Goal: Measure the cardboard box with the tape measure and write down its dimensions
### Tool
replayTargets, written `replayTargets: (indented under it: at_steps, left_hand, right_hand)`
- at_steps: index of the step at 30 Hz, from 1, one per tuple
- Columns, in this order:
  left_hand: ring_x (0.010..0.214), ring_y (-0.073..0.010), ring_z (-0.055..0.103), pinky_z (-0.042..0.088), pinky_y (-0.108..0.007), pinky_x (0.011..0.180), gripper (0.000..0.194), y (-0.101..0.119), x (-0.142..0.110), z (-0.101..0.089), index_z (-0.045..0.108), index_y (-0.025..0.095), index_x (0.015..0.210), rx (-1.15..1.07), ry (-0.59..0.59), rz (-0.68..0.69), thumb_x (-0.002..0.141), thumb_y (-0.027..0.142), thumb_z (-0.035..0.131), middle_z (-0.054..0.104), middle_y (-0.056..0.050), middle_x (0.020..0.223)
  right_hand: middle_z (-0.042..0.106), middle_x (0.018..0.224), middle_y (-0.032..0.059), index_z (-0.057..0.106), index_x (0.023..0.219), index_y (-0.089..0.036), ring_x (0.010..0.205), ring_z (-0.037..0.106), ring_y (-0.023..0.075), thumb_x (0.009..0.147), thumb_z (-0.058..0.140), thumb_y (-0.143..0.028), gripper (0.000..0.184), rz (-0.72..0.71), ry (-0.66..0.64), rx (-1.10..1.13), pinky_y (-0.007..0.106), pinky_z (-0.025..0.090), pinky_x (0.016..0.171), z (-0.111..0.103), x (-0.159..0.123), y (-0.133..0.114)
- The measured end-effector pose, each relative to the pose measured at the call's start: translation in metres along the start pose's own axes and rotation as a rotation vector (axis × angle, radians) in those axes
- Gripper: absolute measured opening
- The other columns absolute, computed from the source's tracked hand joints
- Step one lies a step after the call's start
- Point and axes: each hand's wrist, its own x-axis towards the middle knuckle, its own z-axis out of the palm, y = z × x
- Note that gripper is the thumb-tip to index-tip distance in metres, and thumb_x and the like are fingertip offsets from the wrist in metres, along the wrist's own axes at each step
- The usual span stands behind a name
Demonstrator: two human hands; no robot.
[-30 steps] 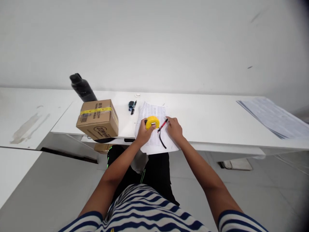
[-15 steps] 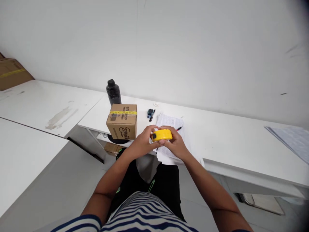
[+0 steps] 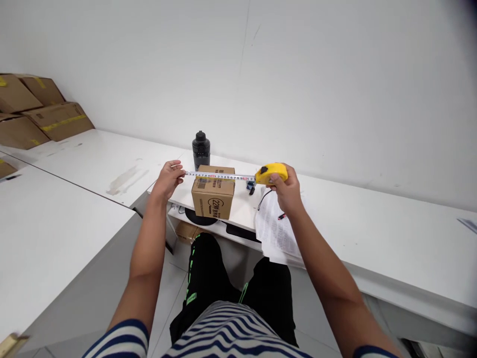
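My right hand point(image 3: 286, 189) is closed around the yellow case of a tape measure point(image 3: 272, 173). Its white blade stretches left, level across the top of a small cardboard box point(image 3: 213, 199). At the blade's far end my left hand point(image 3: 169, 179) pinches the tip between thumb and fingers. The box bears black print and yellow tape, and sits near the front edge of the white desk point(image 3: 372, 219). Whether the blade touches the box top I cannot tell. Behind the blade a small dark-blue object point(image 3: 250, 185) is partly hidden.
A black bottle point(image 3: 201, 149) stands behind the box. Printed papers point(image 3: 278, 233) with a red-and-black pen point(image 3: 282, 216) lie at the desk's front edge. Several larger cartons point(image 3: 61, 119) are stacked at the far left against the wall. A shelf with dark items runs below the desktop.
The tape measure's blade has been pulled out. My left hand has moved left with its tip, my right hand to the right and up with the case. The view has shifted left.
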Motion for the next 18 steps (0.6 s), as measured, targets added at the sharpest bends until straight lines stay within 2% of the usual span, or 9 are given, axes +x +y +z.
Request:
replayTargets:
  at_steps: [3, 6, 9, 11, 13, 18]
  left_hand:
    - [0.063, -0.0084, 0.053, 0.035, -0.022, 0.054, 0.04, -0.016, 0.022, 0.008, 0.052, 0.021, 0.095, 0.102, -0.02, -0.057, 0.06, 0.014, 0.068, 0.054, 0.002, 0.087]
    - [0.076, -0.0129, 0.057, 0.037, -0.024, 0.06, 0.035, -0.03, 0.026, 0.018, 0.055, 0.021, 0.095, 0.235, -0.053, -0.078, 0.064, 0.023, 0.072, 0.058, 0.0, 0.091]
    - [0.092, -0.017, 0.059, 0.041, -0.026, 0.068, 0.038, -0.041, 0.025, 0.021, 0.057, 0.021, 0.097, 0.308, -0.002, -0.089, 0.068, 0.036, 0.076, 0.062, -0.003, 0.101]
    - [0.097, -0.0179, 0.061, 0.044, -0.027, 0.071, 0.044, -0.047, 0.024, 0.02, 0.056, 0.022, 0.102, 0.244, 0.007, -0.127, 0.069, 0.039, 0.078, 0.064, -0.004, 0.104]
    - [0.094, -0.0183, 0.064, 0.047, -0.028, 0.073, 0.049, -0.052, 0.022, 0.02, 0.055, 0.021, 0.107, 0.116, -0.042, -0.191, 0.069, 0.04, 0.08, 0.067, -0.004, 0.101]
    - [0.083, -0.0209, 0.07, 0.055, -0.032, 0.078, 0.041, -0.059, 0.018, 0.023, 0.064, 0.013, 0.103, -0.196, -0.307, -0.29, 0.074, 0.038, 0.078, 0.074, -0.009, 0.09]
  right_hand:
    - [0.062, 0.101, 0.003, 0.052, 0.119, -0.027, 0.079, 0.062, 0.0172, 0.073, 0.072, -0.06, 0.06, 0.072, 0.013, 0.011, 0.028, 0.053, 0.059, 0.011, 0.014, 0.013]
    - [0.062, 0.105, 0.0039, 0.052, 0.12, -0.026, 0.082, 0.062, 0.0166, 0.072, 0.073, -0.059, 0.062, 0.12, -0.027, 0.025, 0.027, 0.053, 0.06, 0.026, 0.014, 0.018]
    - [0.062, 0.107, 0.0044, 0.052, 0.119, -0.025, 0.086, 0.061, 0.017, 0.072, 0.072, -0.058, 0.06, 0.149, -0.062, 0.033, 0.027, 0.052, 0.062, 0.041, 0.008, 0.019]
    - [0.061, 0.106, 0.0037, 0.053, 0.118, -0.026, 0.088, 0.06, 0.017, 0.072, 0.073, -0.057, 0.06, 0.15, -0.071, 0.033, 0.026, 0.051, 0.063, 0.049, 0.006, 0.019]
    - [0.06, 0.104, 0.0026, 0.053, 0.117, -0.026, 0.087, 0.058, 0.0162, 0.071, 0.074, -0.057, 0.059, 0.144, -0.069, 0.027, 0.025, 0.049, 0.062, 0.054, 0.005, 0.019]
    - [0.058, 0.094, -0.0008, 0.053, 0.115, -0.026, 0.071, 0.051, 0.012, 0.073, 0.073, -0.057, 0.055, 0.144, -0.087, 0.027, 0.024, 0.042, 0.056, 0.055, 0.006, 0.019]
